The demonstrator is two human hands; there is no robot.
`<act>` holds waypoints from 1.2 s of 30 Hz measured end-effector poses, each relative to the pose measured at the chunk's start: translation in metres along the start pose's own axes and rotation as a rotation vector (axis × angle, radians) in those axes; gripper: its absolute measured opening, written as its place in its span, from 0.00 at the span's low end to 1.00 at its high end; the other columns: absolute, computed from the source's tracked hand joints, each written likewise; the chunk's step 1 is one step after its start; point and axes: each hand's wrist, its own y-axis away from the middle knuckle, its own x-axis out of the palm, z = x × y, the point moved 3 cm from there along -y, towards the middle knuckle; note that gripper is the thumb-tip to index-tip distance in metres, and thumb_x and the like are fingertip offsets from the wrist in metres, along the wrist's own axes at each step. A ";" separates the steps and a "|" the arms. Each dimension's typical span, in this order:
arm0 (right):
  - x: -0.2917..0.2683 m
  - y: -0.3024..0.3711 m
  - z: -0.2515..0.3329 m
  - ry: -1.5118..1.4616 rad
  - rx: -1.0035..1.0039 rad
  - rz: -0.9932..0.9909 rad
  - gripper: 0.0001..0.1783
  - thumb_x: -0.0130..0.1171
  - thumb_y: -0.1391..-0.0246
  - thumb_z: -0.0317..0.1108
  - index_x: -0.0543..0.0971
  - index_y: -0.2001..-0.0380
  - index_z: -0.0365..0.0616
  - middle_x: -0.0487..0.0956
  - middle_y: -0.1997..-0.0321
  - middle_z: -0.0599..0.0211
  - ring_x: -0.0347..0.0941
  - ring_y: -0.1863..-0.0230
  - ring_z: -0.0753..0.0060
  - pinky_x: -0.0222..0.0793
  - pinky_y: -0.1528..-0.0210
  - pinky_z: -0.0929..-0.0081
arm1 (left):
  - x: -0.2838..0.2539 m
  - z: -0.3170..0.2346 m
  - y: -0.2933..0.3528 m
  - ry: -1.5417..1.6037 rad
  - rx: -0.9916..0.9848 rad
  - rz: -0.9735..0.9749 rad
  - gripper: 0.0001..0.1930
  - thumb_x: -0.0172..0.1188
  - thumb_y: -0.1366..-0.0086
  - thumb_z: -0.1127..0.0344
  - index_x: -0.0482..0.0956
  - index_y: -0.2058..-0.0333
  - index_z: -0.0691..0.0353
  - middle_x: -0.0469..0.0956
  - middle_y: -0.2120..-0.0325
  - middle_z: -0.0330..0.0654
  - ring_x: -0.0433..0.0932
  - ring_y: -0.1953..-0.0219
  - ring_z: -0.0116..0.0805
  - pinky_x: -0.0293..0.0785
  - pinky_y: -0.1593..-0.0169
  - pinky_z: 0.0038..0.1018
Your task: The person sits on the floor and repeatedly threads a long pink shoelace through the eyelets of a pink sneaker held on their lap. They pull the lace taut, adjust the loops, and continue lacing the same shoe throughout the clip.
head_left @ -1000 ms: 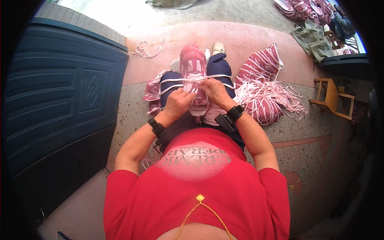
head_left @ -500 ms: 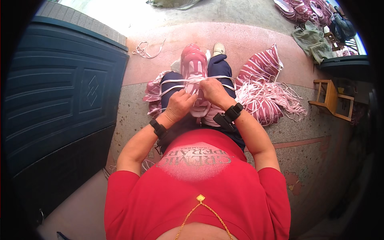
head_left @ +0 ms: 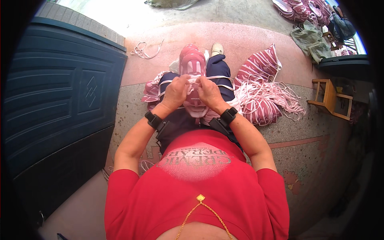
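A pink and white sneaker [head_left: 193, 59] rests between my thighs, its toe pointing away from me. Over its tongue, my left hand [head_left: 175, 93] and my right hand [head_left: 210, 94] are close together, fingers pinched on a white shoelace [head_left: 222, 77]. Loops of lace reach out to both sides across my dark trousers. My fingertips partly hide the eyelets and the middle of the lace.
Right of my leg lies a heap of pink shoe uppers [head_left: 256, 70] with tangled laces [head_left: 276, 98]; more pink pieces [head_left: 150, 91] are at my left. A loose lace [head_left: 146, 51] is on the floor. A blue door [head_left: 68, 88] stands left, a wooden stool [head_left: 330, 99] right.
My left hand has moved forward, up to the lacing. My right hand has shifted slightly left, so both are now nearly level over the shoe.
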 end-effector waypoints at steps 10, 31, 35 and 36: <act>-0.028 -0.034 -0.029 0.392 -0.185 0.114 0.12 0.53 0.48 0.33 0.78 0.60 0.48 0.78 0.64 0.63 0.70 0.54 0.61 0.60 0.55 0.62 | -0.008 0.013 -0.003 -0.429 0.117 0.302 0.11 0.54 0.49 0.76 0.72 0.64 0.66 0.71 0.70 0.52 0.70 0.65 0.51 0.69 0.59 0.39; -0.021 -0.007 -0.020 0.496 -0.174 -0.281 0.08 0.53 0.53 0.33 0.79 0.70 0.46 0.78 0.73 0.65 0.74 0.66 0.65 0.60 0.53 0.62 | -0.266 0.112 0.123 -1.202 -0.595 -0.699 0.09 0.48 0.39 0.67 0.73 0.63 0.64 0.77 0.66 0.53 0.74 0.63 0.55 0.70 0.58 0.44; -0.008 0.016 -0.016 0.433 -0.178 -0.197 0.08 0.55 0.54 0.33 0.79 0.68 0.46 0.79 0.70 0.69 0.72 0.63 0.67 0.58 0.55 0.65 | -0.301 0.139 0.159 -0.752 -0.753 -1.004 0.12 0.44 0.35 0.66 0.72 0.61 0.68 0.77 0.65 0.56 0.77 0.60 0.51 0.72 0.56 0.39; -0.009 0.018 -0.016 0.400 -0.162 -0.200 0.09 0.55 0.53 0.33 0.80 0.68 0.46 0.79 0.70 0.69 0.72 0.62 0.67 0.59 0.55 0.65 | -0.308 0.145 0.164 -0.519 -0.834 -1.037 0.12 0.43 0.33 0.66 0.71 0.60 0.68 0.77 0.64 0.54 0.78 0.59 0.46 0.73 0.56 0.37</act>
